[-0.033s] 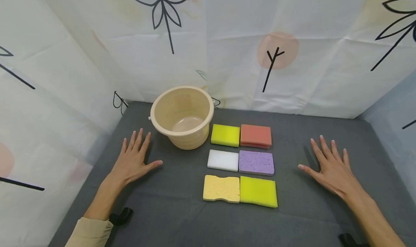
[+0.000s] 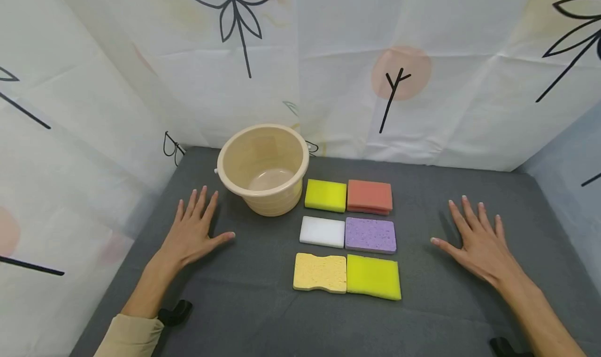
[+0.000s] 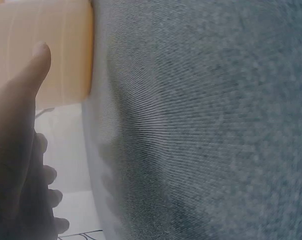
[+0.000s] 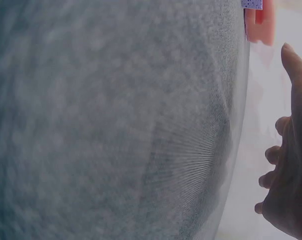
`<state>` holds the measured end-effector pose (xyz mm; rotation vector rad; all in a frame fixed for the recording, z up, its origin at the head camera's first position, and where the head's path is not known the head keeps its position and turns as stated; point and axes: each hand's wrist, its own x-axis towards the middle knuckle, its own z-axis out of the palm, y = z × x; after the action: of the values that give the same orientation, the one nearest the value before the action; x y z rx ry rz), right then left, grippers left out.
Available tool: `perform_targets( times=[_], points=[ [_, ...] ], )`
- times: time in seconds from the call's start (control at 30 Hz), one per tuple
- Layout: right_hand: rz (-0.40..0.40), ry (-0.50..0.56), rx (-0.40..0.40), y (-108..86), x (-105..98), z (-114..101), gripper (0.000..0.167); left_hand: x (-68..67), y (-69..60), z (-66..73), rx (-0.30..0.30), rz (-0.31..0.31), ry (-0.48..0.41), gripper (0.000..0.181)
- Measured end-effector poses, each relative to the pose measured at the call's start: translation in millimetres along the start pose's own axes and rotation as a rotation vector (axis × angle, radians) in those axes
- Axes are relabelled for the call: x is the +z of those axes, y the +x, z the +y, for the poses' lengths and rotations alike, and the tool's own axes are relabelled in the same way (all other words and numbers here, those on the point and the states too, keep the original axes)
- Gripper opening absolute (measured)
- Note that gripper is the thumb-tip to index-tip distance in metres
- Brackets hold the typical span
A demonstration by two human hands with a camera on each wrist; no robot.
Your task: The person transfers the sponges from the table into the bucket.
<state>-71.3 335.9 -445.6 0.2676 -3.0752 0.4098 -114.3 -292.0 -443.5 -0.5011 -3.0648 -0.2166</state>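
Open lane of bench (image 2: 253, 294) between left fingers (image 2: 199, 205) and the six sponges (image 2: 369, 234); a second lane between sponges and right fingers (image 2: 469, 213). Bucket (image 2: 277, 204) stands upright ahead and inward of left fingers, blocking that way at the far side – mouth open from above. Slot from bucket to far yellow sponge (image 2: 325, 195): tight. Pairs side by side, rows split by slim strips. Cloth wall (image 2: 347, 111) close behind bucket.

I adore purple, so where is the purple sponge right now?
In the head view, the purple sponge lies right of centre, just right of the white sponge, between the red sponge behind it and a lime-yellow sponge in front.
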Motion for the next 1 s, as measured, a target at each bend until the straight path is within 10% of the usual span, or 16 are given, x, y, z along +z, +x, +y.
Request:
perform_targets(
  times=[1.0],
  points=[
    [-0.005,0.053,-0.178,49.4,-15.4,-33.6,0.103,-41.6,32.8,-3.8,0.056,0.053,-0.066,0.123]
  ],
)
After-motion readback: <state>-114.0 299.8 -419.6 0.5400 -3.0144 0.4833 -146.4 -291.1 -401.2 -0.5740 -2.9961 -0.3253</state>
